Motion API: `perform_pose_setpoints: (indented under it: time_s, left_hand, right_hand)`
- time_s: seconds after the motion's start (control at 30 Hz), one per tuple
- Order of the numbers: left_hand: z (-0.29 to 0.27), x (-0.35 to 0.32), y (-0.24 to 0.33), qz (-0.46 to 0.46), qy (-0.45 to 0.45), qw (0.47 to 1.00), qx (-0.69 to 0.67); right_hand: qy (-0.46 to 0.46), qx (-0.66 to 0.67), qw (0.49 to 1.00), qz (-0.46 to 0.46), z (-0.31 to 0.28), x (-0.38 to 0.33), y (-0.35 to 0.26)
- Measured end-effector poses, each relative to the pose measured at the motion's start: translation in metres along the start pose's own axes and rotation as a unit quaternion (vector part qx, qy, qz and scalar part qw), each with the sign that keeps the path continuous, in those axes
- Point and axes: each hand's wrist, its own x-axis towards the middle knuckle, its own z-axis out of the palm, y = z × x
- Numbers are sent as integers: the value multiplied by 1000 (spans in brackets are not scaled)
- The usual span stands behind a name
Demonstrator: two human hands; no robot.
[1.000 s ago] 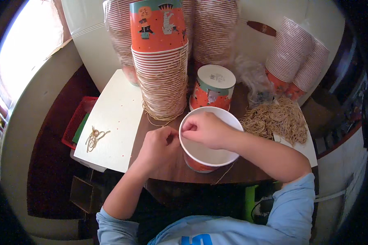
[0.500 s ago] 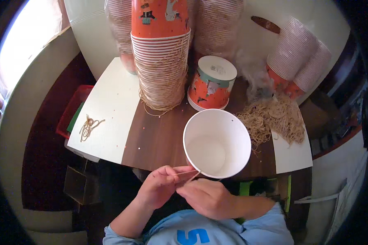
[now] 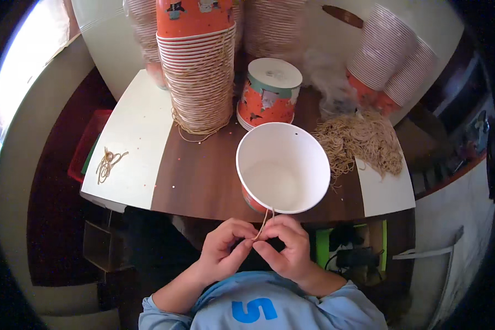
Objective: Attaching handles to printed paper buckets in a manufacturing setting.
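Note:
A round paper bucket [image 3: 283, 173], white inside and orange outside, stands at the table's near edge with its mouth up. From its near rim a thin tan cord [image 3: 263, 224] runs toward me. My left hand [image 3: 225, 250] and my right hand [image 3: 289, 247] meet in front of the bucket, their fingertips pinched together on the cord. A small dark hole [image 3: 296, 133] shows in the bucket's far wall. What the cord's end looks like between my fingertips is hidden.
Behind the bucket stands an upturned orange bucket [image 3: 267, 102]. A tall nested stack of buckets [image 3: 198, 71] with cords hanging round it rises to the left. Loose cords [image 3: 363, 140] lie piled at right, by wrapped bucket stacks [image 3: 379, 47]. A small cord bundle [image 3: 110, 165] lies left.
My right hand has turned from lying across the cord at the rim to pinching it beside my left fingertips. Both hands are now farther from the rim. The whole view has shifted slightly.

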Motion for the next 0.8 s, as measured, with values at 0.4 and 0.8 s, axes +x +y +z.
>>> perform_pose_setpoints:
  time_s: [0.4,0.8]
  left_hand:
    - [21,16,-23,63,-34,995,-76]
    - [34,20,-29,106,31,990,-84]
  right_hand:
    - [43,-76,996,-20,-13,-4,-5]
    - [53,41,996,51,-19,-10,3]
